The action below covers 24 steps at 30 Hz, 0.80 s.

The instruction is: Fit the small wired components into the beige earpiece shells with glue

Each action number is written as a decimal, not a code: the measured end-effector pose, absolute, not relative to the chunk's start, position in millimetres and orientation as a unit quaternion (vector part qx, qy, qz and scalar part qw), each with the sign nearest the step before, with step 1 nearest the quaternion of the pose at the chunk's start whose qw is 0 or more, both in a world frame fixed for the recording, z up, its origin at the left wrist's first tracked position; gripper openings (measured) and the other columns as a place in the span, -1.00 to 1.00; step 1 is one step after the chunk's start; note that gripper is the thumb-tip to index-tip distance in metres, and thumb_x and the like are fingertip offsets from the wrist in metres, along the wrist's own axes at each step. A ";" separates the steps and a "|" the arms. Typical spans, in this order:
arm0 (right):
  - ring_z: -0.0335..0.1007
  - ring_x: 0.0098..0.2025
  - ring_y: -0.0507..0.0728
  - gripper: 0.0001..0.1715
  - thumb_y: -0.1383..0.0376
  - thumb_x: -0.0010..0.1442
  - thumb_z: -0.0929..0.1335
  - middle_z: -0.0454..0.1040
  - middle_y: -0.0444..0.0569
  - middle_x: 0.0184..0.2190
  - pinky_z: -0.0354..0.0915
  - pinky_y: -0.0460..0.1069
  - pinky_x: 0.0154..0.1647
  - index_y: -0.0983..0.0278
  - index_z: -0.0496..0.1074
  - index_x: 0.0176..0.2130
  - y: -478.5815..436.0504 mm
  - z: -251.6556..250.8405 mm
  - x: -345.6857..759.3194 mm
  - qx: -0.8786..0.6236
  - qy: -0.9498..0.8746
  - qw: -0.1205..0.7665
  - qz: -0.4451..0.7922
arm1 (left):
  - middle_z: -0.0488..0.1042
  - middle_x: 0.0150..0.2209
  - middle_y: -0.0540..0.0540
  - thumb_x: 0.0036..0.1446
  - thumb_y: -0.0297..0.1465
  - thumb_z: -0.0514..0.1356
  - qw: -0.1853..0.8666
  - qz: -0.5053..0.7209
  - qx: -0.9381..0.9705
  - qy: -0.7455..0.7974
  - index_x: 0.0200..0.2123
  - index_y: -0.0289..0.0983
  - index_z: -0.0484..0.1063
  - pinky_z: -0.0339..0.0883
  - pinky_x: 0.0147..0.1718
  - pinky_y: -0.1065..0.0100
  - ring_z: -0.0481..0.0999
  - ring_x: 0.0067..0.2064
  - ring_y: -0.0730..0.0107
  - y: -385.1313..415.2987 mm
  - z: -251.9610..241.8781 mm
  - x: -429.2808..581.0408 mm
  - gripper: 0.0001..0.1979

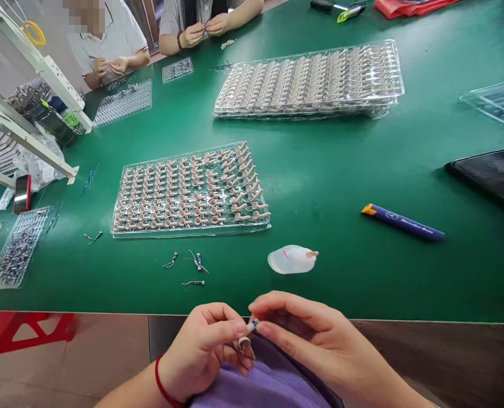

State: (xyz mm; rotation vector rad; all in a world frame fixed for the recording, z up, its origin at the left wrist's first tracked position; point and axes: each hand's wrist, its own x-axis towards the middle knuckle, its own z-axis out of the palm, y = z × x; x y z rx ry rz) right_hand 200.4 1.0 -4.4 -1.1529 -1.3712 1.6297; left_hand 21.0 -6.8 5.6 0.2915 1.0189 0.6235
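In the head view, my left hand (pixel 207 348) pinches a pale earbud shell (pixel 244 343) between thumb and fingers, just in front of the table edge. A tiny blue-and-white circuit board (pixel 254 324) shows at the end of its stem. My right hand (pixel 315 337) closes thumb and forefinger around that board from the other side. Beyond my hands lie several small wired boards (pixel 198 261) on the green table (pixel 341 158). A translucent squeeze bottle (pixel 292 259) rests on its side nearby. Behind them is a clear tray (pixel 192 231) with rows of pale earbud shells.
Stacked trays (pixel 306 113) stand farther back. On the right are a blue marker-like stick (pixel 405 222) and a black phone-like slab (pixel 490 175). A parts tray (pixel 17 249) and a white metal frame (pixel 34 141) occupy the left. Two people work across the table.
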 end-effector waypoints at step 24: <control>0.46 -0.43 0.04 -0.85 0.23 0.16 0.41 0.49 -0.06 -0.47 0.41 -0.13 -0.42 0.24 0.54 -0.41 -1.1 -1.7 198.0 -0.412 -0.565 0.410 0.586 | 0.48 -0.53 -0.03 0.00 -0.27 0.37 0.715 0.331 0.370 0.492 -0.45 -0.34 0.56 0.27 -0.46 0.51 0.36 -0.49 0.56 -13.6 11.6 17.1 -0.77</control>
